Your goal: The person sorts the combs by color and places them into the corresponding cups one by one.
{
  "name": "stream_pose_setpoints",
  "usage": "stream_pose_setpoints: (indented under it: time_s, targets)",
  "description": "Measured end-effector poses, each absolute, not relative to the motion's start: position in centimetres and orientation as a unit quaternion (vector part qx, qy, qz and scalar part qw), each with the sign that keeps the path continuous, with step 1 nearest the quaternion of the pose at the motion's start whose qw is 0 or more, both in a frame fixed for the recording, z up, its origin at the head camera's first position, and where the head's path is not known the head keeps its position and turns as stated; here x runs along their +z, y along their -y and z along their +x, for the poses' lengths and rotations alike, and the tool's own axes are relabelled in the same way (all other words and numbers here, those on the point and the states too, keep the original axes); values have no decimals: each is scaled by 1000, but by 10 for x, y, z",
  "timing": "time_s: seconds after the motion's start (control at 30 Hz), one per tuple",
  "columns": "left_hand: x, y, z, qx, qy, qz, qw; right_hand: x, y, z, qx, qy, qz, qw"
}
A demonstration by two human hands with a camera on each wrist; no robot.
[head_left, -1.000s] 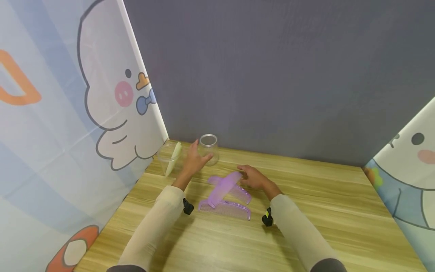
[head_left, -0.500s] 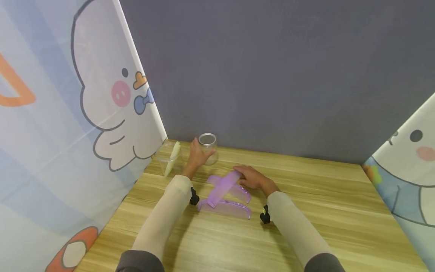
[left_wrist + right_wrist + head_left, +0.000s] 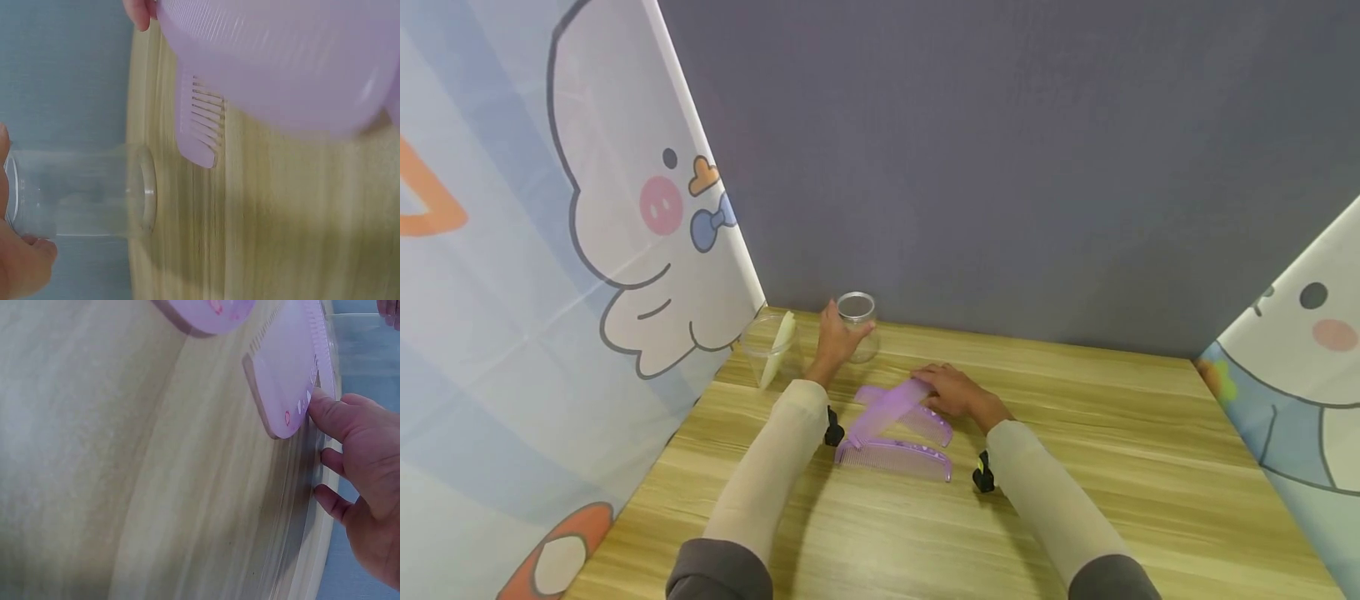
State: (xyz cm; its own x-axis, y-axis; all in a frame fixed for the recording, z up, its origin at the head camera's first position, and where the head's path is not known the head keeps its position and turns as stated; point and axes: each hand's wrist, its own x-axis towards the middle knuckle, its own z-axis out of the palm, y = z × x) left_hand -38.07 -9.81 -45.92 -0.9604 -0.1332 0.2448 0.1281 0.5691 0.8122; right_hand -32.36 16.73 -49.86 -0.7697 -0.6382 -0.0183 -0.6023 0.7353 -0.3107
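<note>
Three purple combs lie close together on the wooden table. My right hand [image 3: 953,390] pinches one end of the top comb [image 3: 886,413], whose other end slants toward the left sleeve. It crosses over a second comb [image 3: 934,427], and a third comb [image 3: 897,461] lies flat nearer to me, teeth toward me. At the back, my left hand [image 3: 837,339] grips a clear jar [image 3: 866,345] with a silvery rim, thumb and fingers around its side. The jar stands upright; the left wrist view shows its clear wall [image 3: 87,194] between thumb and fingers.
Left of the left hand stands a clear cup [image 3: 752,360] with a flat pale green piece [image 3: 778,350] leaning in it. A grey panel [image 3: 970,167] rises behind the wooden table [image 3: 1105,433]. Cartoon-printed sheets [image 3: 632,200] hang at both sides.
The right hand has closed in on the top comb, whose near end has shifted left and up. My left hand has settled more closely around the jar, which stays in place.
</note>
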Motion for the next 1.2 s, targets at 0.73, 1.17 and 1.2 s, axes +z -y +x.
stream_pose_setpoints:
  time_s: [0.73, 1.17, 1.2]
  targets:
    - [-464, 102, -383, -425, 891, -11, 161, -498, -178, -328, -286, -893, -333, 102]
    - [-460, 106, -383, -414, 898, -16, 151, -484, -202, -325, -368, -883, -268, 111]
    - [-461, 106, -383, -414, 897, -19, 155, -482, -205, -325, -367, -886, -265, 106]
